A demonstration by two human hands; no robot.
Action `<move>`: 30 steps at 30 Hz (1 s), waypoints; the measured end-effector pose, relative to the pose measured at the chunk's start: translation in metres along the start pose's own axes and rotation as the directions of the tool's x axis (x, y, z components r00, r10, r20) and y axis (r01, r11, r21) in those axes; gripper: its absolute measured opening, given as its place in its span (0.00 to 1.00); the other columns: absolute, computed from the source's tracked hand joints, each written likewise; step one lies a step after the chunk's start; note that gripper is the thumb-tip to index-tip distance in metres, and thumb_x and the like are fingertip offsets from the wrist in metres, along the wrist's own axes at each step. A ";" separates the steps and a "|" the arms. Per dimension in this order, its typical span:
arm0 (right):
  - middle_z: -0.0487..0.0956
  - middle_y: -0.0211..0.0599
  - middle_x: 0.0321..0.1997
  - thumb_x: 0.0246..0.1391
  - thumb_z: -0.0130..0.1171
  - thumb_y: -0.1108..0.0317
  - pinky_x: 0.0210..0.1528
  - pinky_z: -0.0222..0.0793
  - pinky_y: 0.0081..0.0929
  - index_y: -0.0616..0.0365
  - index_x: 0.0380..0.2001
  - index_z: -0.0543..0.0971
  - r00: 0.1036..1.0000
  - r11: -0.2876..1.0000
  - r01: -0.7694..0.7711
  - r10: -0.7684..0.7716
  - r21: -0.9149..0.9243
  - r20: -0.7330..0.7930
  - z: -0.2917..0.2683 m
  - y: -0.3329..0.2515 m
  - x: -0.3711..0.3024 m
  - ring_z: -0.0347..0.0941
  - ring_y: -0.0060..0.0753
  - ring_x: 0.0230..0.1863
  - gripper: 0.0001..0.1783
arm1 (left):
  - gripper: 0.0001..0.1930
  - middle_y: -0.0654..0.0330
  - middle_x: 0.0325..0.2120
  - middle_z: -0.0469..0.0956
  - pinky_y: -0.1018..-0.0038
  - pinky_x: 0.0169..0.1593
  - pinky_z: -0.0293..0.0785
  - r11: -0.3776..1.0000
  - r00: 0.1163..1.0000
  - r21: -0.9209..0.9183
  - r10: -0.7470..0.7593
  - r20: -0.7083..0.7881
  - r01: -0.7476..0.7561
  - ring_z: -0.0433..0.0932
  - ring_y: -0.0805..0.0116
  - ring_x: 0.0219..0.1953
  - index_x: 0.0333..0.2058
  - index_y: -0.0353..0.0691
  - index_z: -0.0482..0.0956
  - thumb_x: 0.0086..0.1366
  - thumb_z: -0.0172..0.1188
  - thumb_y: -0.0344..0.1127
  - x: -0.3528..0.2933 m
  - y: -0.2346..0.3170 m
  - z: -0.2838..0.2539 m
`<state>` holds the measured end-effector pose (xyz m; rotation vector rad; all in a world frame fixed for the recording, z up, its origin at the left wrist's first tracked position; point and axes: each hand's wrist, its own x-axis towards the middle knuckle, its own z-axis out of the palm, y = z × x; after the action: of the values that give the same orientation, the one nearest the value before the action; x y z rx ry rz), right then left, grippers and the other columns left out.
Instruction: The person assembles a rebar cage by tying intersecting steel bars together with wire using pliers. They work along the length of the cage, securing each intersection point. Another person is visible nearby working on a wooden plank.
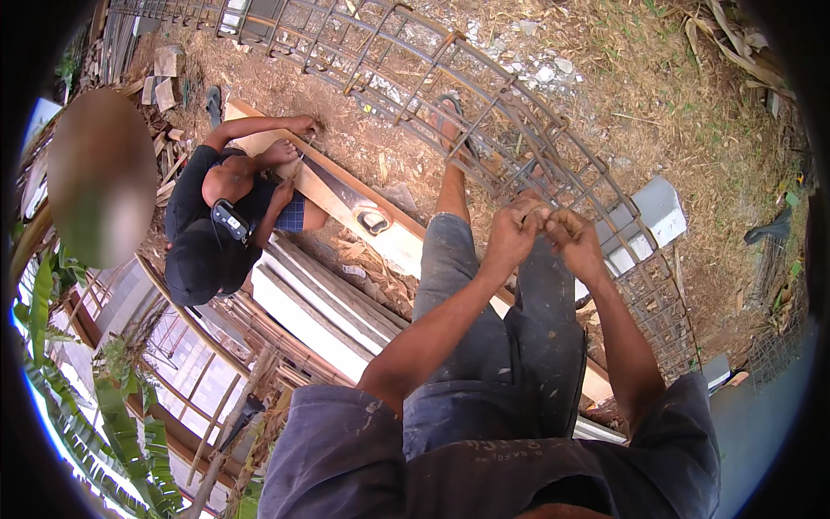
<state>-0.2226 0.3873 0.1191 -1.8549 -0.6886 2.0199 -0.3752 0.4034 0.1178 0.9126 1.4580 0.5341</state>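
Rebar cage, probably heavy, stiff and rough, best held by its long bars; just beyond left hand and right hand, with fingers pinched closed, anything between them indiscernible.

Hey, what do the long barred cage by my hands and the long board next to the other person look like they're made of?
Cage: probably steel, with a dull, rusty-looking brown finish; thin, stiff rods cross in an open grid.
Board: likely bare wood, judging by its pale tan, matte face and orange-brown edge, though any coating is hard to tell.
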 end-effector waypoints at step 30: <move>0.82 0.55 0.32 0.50 0.55 0.63 0.42 0.76 0.40 0.62 0.36 0.84 0.922 0.576 0.118 -0.366 -0.809 -0.127 0.214 -0.296 0.341 0.81 0.51 0.36 0.16 | 0.09 0.42 0.34 0.78 0.51 0.46 0.71 0.761 0.732 0.647 0.465 -0.498 -0.044 0.76 0.39 0.35 0.35 0.33 0.83 0.59 0.56 0.30 0.325 0.020 -0.347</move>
<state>-0.4989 0.7870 0.0029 -2.2320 -1.8669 1.2675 -0.6805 0.7419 -0.0209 1.5793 2.2118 0.6474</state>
